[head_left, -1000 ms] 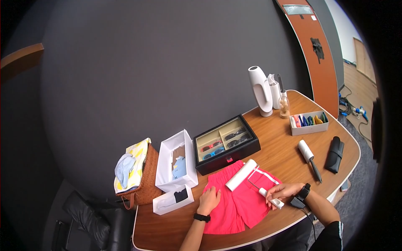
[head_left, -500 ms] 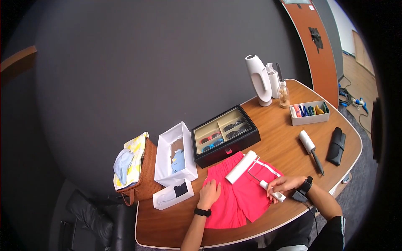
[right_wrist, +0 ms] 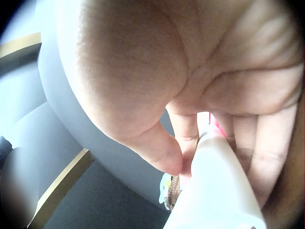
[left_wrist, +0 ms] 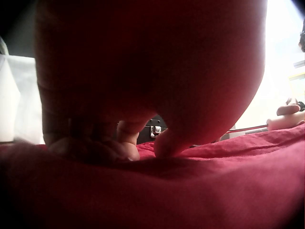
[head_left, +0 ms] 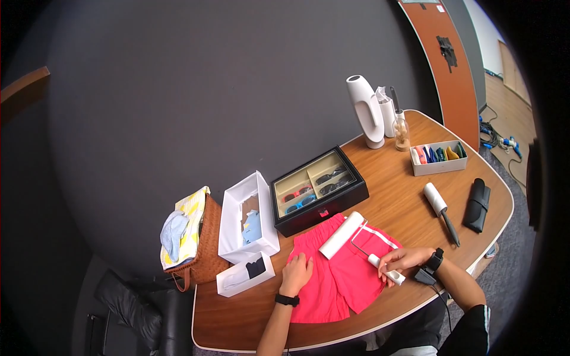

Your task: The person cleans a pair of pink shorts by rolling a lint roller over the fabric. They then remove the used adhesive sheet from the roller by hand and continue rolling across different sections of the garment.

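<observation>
**Roller on the Shorts, Left Hand Bracing**

Here we are at the wooden table (head_left: 237, 329), and the white lint roller (head_left: 342, 236) lies slantwise across the hot-pink shorts (head_left: 329, 282), near the waistband! Our right hand (head_left: 401, 261) has its handle, thumb on one side and fingers wrapped along the other; that grip, we reckon, suits steering the long wire-armed head from a distance. And our left hand (head_left: 297, 275)? Holding nothing: palm raised, fingertips and thumb down on the cloth at the waistband's left side, probably to pin the fabric against dragging.

The shorts are spread out, both legs apart, likely to offer the roller a broad face, just in front of the black eyewear case (head_left: 300, 225). What a look they have: vivid pink, a gathered waist, a white stripe down the right side, soft creases through the legs. Any lint? From here, we can't tell!
</observation>
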{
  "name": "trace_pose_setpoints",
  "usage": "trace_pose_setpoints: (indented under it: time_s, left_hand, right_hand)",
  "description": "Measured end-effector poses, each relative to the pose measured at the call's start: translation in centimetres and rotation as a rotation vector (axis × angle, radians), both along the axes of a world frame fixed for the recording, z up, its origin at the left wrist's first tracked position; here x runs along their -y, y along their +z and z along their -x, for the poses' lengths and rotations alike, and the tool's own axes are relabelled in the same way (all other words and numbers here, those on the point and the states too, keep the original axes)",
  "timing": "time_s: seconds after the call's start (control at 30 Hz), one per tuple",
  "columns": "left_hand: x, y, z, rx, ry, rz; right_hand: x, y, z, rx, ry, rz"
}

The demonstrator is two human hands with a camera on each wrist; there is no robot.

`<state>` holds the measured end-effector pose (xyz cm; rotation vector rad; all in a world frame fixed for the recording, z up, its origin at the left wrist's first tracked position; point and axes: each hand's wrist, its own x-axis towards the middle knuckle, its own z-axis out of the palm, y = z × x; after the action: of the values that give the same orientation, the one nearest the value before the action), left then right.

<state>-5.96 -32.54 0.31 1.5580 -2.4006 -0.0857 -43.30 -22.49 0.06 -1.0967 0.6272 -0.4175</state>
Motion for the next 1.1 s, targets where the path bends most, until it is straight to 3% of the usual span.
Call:
trace_pose_setpoints:
  time_s: [1.1]
  left_hand:
    - [-0.18, 0.10, 0.16, -0.033, -0.004, 0.005]
  right_hand:
    - [-0.23, 0.32, -0.22, 0.002, -0.018, 0.013]
